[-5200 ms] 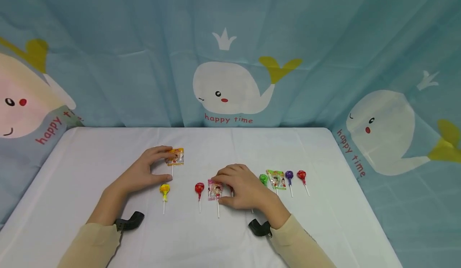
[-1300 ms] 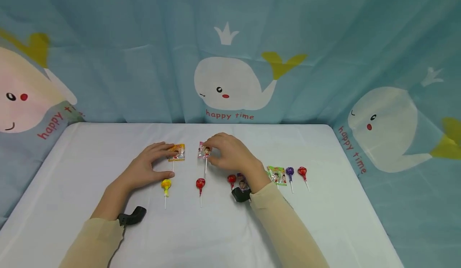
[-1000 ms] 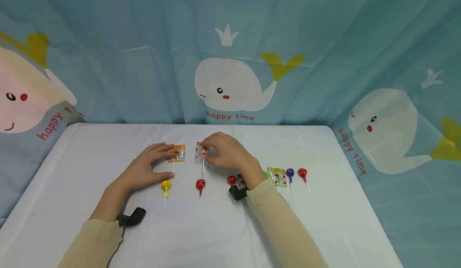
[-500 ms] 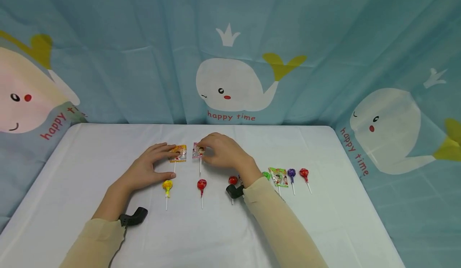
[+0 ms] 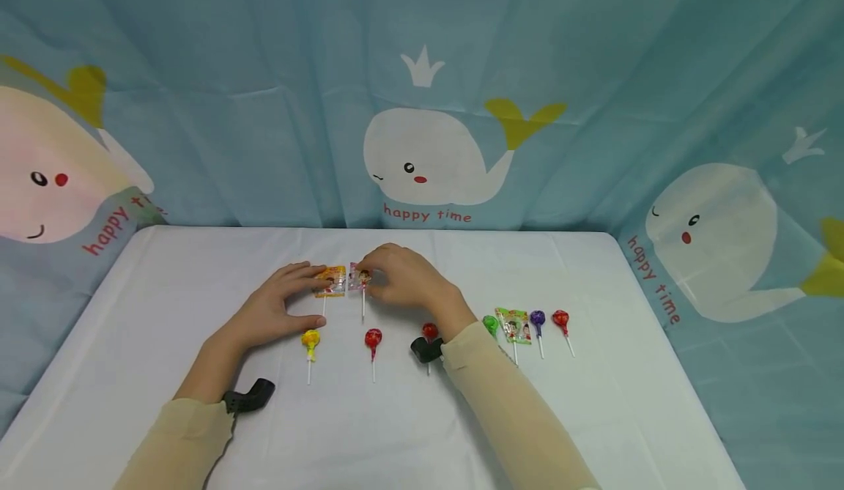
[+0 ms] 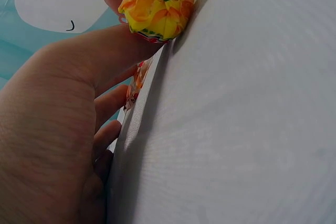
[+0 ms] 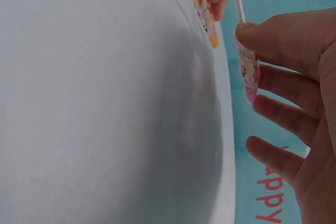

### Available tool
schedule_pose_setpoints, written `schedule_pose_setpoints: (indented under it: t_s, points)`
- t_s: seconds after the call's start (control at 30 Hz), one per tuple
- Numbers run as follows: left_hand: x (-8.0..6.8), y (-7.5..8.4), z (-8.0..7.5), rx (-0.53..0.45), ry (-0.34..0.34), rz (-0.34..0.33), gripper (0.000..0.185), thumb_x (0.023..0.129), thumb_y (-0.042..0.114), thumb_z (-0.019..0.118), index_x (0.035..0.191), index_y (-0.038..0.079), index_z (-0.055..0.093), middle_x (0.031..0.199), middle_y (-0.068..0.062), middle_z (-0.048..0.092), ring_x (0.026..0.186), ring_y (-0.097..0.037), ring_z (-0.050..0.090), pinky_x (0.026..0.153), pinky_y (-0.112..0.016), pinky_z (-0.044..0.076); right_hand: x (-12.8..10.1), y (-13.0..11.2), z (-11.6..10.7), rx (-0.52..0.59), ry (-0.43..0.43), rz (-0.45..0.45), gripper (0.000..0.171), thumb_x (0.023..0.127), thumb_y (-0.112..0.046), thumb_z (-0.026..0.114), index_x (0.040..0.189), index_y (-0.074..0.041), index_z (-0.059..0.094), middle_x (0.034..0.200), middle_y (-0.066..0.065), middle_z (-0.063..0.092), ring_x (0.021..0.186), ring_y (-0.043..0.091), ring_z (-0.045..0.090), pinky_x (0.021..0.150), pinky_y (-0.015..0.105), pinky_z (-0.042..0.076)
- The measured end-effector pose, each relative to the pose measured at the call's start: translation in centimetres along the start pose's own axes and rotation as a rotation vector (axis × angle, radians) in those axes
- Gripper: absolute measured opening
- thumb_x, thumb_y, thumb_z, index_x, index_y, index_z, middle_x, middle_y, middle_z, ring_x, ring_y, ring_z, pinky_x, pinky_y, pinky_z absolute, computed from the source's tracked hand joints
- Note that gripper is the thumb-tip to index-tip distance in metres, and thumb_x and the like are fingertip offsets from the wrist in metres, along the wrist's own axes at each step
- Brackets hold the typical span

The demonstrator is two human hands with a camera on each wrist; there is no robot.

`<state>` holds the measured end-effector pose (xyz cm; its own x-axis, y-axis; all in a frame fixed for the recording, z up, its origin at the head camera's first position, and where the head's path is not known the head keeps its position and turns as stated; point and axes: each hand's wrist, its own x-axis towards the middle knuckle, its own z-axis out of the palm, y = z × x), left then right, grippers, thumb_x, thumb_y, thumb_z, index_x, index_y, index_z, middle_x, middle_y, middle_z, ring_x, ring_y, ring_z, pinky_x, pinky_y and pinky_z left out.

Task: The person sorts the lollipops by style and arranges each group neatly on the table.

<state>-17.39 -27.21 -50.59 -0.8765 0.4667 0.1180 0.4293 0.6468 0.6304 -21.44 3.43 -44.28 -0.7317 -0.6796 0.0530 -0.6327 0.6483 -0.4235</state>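
Note:
My right hand pinches a lollipop in a flat pink wrapper between thumb and fingers, its white stick pointing toward me. In the right wrist view the pink-wrapped lollipop is held off the tablecloth. My left hand rests with its fingertips on an orange-wrapped lollipop, which lies just left of the pink one. Its thumb is by that lollipop's stick. Below the thumb lies a yellow lollipop, seen large in the left wrist view. A red lollipop lies below the pink one.
Under my right wrist lies another red lollipop, partly hidden. Farther right are a green lollipop, a green-wrapped one, a purple one and a red one. A whale-print curtain hangs behind the white table.
My right hand has carried the pink-wrapped lollipop from the lower row up beside the orange one, moving it leftward over the last second. My left hand has stayed at the orange-wrapped lollipop.

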Motion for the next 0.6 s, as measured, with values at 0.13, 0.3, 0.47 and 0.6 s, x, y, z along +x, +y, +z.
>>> schedule_pose_setpoints:
  t_s: [0.13, 0.3, 0.47, 0.6]
  points:
    - [0.0, 0.1, -0.1, -0.002, -0.001, 0.0, 0.07, 0.085, 0.048, 0.094, 0.146, 0.022, 0.072, 0.166, -0.008, 0.052, 0.159, -0.042, 0.031, 0.119, -0.078, 0.028, 0.3, 0.0, 0.4, 0.0, 0.003, -0.01, 0.038, 0.101, -0.026, 0.077, 0.138, -0.019, 0.077, 0.137, -0.007, 0.073, 0.136, 0.013, 0.058, 0.119, 0.033, 0.044]
    - [0.0, -0.1, 0.0, 0.0, 0.002, -0.001, 0.071, 0.085, 0.047, 0.094, 0.147, 0.023, 0.072, 0.166, -0.007, 0.052, 0.16, -0.041, 0.031, 0.12, -0.077, 0.027, 0.8, 0.0, 0.8, 0.009, -0.02, -0.008, 0.038, 0.102, -0.024, 0.075, 0.14, -0.019, 0.076, 0.139, -0.007, 0.072, 0.138, 0.012, 0.056, 0.119, 0.032, 0.043]
    - [0.0, -0.2, 0.0, 0.001, 0.007, 0.004, 0.071, 0.085, 0.048, 0.094, 0.147, 0.023, 0.072, 0.166, -0.006, 0.052, 0.16, -0.04, 0.031, 0.12, -0.077, 0.028, 0.9, -0.1, 1.1, -0.006, -0.031, 0.006, 0.039, 0.102, -0.021, 0.075, 0.14, -0.019, 0.076, 0.139, -0.006, 0.071, 0.138, 0.013, 0.056, 0.12, 0.032, 0.042]
    - [-0.1, -0.2, 0.0, -0.005, 0.01, 0.006, 0.071, 0.085, 0.047, 0.094, 0.147, 0.023, 0.072, 0.166, -0.006, 0.052, 0.16, -0.04, 0.031, 0.12, -0.077, 0.028, 0.9, -0.1, 1.3, -0.001, -0.034, 0.005, 0.038, 0.101, -0.02, 0.076, 0.14, -0.018, 0.076, 0.14, -0.006, 0.071, 0.138, 0.014, 0.056, 0.12, 0.032, 0.042]
